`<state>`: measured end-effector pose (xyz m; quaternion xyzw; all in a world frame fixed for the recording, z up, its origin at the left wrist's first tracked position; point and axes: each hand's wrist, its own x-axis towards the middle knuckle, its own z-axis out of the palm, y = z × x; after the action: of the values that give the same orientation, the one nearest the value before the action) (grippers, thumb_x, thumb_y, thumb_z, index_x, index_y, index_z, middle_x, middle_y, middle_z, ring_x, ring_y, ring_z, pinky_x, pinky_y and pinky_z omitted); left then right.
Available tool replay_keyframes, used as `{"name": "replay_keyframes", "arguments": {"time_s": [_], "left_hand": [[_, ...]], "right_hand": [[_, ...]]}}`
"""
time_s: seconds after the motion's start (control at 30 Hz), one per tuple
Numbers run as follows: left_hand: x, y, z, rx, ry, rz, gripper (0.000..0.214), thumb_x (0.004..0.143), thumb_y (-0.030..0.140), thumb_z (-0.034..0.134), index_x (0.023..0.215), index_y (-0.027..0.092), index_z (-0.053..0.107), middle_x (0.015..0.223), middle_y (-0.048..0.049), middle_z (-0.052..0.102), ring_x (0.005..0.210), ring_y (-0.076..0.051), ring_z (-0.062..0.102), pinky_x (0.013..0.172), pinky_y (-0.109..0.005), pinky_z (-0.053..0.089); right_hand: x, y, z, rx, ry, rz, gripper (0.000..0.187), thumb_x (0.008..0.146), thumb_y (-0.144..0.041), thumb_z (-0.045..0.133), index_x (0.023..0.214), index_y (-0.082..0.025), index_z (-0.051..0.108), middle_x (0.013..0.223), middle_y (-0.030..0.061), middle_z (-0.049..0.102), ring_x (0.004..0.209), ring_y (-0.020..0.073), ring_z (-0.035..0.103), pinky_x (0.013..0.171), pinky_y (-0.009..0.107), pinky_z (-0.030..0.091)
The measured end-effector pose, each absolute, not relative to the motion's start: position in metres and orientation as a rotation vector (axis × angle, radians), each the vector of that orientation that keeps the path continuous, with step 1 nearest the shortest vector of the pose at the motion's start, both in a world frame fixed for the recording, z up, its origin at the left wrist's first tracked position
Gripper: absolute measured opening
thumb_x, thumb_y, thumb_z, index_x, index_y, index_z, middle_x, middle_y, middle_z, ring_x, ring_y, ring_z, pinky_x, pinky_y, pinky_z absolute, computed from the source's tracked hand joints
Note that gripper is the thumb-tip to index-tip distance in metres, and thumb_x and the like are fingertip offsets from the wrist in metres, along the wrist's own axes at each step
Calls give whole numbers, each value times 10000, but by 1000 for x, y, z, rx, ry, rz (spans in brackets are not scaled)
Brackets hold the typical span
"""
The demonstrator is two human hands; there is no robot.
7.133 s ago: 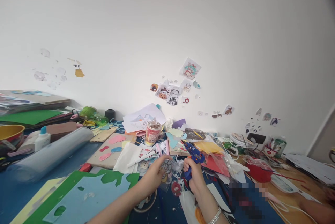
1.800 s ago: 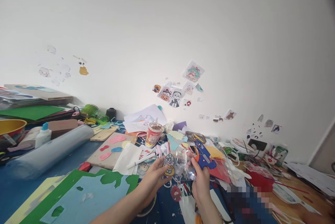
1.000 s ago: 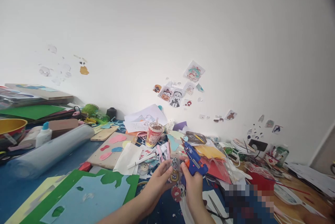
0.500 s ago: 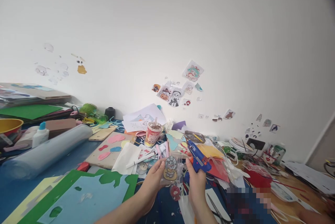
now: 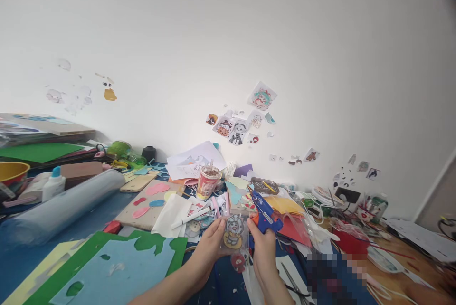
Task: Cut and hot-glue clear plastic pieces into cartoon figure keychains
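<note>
Between thumb and fingers my left hand [image 5: 209, 245] grips a clear plastic sheet with a cartoon figure [image 5: 233, 232] on it. On the sheet's right edge, the thumb of my right hand [image 5: 264, 250] appears to touch the plastic. That same hand is closed on a blue glue gun [image 5: 265, 214], whose nozzle points up and away to the left. A round red piece [image 5: 238, 262] shows just below the figure. Behind my left hand lie white and pink markers [image 5: 192, 217]. Scissors [image 5: 292, 276] rest on white paper right of my right wrist.
A drink cup with a straw [image 5: 208, 182] stands behind my hands. Light blue felt [image 5: 121, 267] and a clear film roll [image 5: 71, 205] lie at left, by a glue bottle [image 5: 54, 185]. A dark tray [image 5: 264, 186] sits near the wall.
My right hand and the glue gun have shifted slightly left, bringing the thumb to the plastic's right edge. My left hand still holds the sheet, now turned a little differently.
</note>
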<state>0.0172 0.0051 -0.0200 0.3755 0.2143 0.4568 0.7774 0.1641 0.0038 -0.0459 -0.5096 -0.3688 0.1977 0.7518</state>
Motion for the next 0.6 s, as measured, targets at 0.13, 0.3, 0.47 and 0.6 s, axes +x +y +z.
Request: {"name": "replay_keyframes", "arguments": {"time_s": [0.13, 0.3, 0.47, 0.6], "left_hand": [[19, 5, -23, 809, 476, 980, 536, 697, 458, 669, 1120, 150, 549, 1125, -133, 625, 971, -274, 613, 685, -364, 553], [22, 0, -23, 819, 436, 947, 511, 708, 471, 651, 1084, 141, 546, 959, -115, 676, 782, -239, 650, 597, -329, 537], [22, -2, -22, 805, 478, 966, 490, 709, 486, 643, 1061, 156, 558, 979, -104, 680, 855, -251, 648, 635, -328, 543], [21, 0, -20, 821, 552, 1011, 518, 714, 501, 632, 1090, 152, 556, 996, -104, 677, 864, -250, 648, 620, -332, 552]], "right_hand": [[163, 3, -45, -1136, -777, 407, 383, 617, -413, 725, 877, -137, 669, 870, 66, 710, 851, 245, 644, 772, 338, 494], [163, 4, -47, -1196, -716, 288, 404, 626, -420, 712, 907, -135, 665, 920, 75, 704, 908, 265, 623, 804, 346, 474], [156, 1, -43, -1240, -704, 311, 438, 602, -431, 699, 913, -125, 656, 935, 96, 695, 926, 280, 616, 829, 355, 460], [151, -3, -37, -1265, -726, 361, 435, 570, -437, 711, 873, -129, 659, 892, 94, 697, 881, 274, 628, 806, 350, 469]]}}
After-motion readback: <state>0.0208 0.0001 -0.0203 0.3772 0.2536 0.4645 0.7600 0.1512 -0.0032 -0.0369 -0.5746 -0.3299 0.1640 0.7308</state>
